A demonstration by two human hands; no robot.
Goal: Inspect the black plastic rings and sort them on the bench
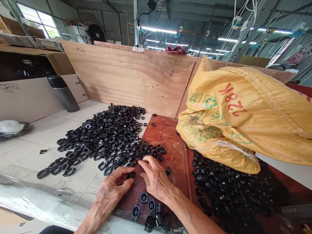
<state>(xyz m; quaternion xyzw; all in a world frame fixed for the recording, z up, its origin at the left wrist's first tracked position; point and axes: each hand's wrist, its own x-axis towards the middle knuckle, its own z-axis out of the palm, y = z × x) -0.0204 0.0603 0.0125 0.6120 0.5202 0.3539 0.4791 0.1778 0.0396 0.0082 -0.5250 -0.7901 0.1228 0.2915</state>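
Black part [131,175] clamped in left hand [110,188]; right hand [155,177], grip apart; sack [246,113] contents hidden.

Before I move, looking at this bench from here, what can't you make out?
All in the head view:
- Full shape of the small black part at the left hand: too small, partly covered by the fingers.
- Whatever lies beneath the right forearm: the arm hides it.
- Inside the yellow sack: its cloth hides it; its far end is cut off by the right edge.
- Single pieces low in the right-hand black pile: dark and blurred.
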